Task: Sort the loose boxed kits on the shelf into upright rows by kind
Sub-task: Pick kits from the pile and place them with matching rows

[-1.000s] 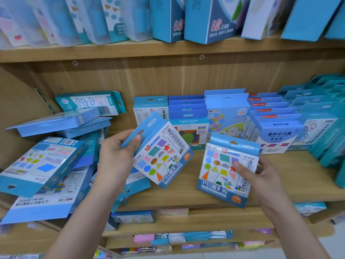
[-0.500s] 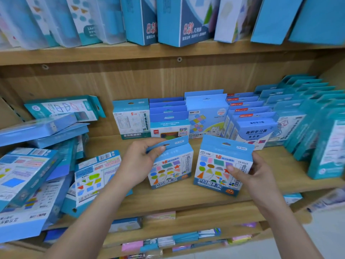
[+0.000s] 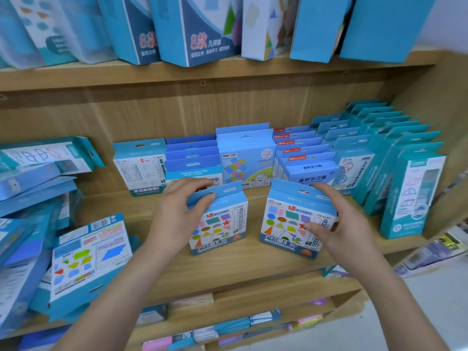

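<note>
A light wooden shelf (image 3: 253, 269) carries many blue boxed kits, and a blue-and-white box with a cartoon bear (image 3: 244, 163) stands upright in its back row. Just in front of the bear box, slightly to its left, a blue-and-white cardboard kit box printed with coloured shapes (image 3: 222, 224) stands upright on the board. The left hand (image 3: 177, 214) pinches its top hang-tab flap, thumb on the front and fingers behind. In front of the bear box to its right, a small gap away, stands a 2nd box of the same print (image 3: 286, 224). The right hand (image 3: 339, 224) grips its right side, thumb on the printed face and fingers curled over the top. Far left of the bear box lies a heap of blue boxes (image 3: 83, 259), tumbled flat. To its right stand upright rows of teal boxes (image 3: 395, 173).
</note>
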Tool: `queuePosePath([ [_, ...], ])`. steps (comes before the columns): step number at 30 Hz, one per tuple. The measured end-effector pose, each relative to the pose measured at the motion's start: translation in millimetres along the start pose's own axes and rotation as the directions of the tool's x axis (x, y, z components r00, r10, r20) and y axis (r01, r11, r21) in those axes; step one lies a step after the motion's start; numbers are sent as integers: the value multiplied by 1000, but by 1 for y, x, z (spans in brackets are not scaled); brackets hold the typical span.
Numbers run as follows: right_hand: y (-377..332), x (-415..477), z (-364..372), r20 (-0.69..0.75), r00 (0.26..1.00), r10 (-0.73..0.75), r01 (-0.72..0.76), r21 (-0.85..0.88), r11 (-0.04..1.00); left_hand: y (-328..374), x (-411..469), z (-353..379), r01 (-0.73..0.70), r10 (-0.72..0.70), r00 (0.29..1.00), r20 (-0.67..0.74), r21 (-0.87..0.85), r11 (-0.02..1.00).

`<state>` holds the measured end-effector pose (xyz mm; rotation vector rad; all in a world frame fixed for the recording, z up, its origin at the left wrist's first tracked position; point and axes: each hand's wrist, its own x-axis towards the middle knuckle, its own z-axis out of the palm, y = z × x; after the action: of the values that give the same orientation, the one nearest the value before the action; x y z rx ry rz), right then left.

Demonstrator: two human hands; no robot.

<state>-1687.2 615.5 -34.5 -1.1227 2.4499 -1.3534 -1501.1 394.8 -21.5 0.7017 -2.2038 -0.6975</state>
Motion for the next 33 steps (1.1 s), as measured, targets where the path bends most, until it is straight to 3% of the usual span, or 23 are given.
queuePosePath([
  [1,2,3,-4,11,1000,-20,20,-10,1000,1,-1,0,-87,88,996,-3,96,992],
  [3,6,8,-13,62,997,-41,42,-16,999,5,-6,-3,-145,131,988,80,208,967],
  [6,10,17,-26,145,987,-65,68,-15,998,16,-13,-6,-93,18,980,199,372,924],
  [13,30,36,-48,261,959,-109,114,-3,993,40,-8,0,66,-150,980,132,494,867],
  [17,37,34,-58,369,925,-90,45,130,991,43,-14,10,8,-38,997,69,398,917],
  [21,49,20,-57,352,930,-102,3,269,963,44,-23,25,18,-27,999,19,377,926],
  [27,54,10,-57,281,944,-174,101,258,961,62,-24,25,137,-128,990,-50,269,953],
  [33,37,14,-52,242,952,-189,147,183,972,61,-20,-11,371,-371,919,-133,-25,928],
])
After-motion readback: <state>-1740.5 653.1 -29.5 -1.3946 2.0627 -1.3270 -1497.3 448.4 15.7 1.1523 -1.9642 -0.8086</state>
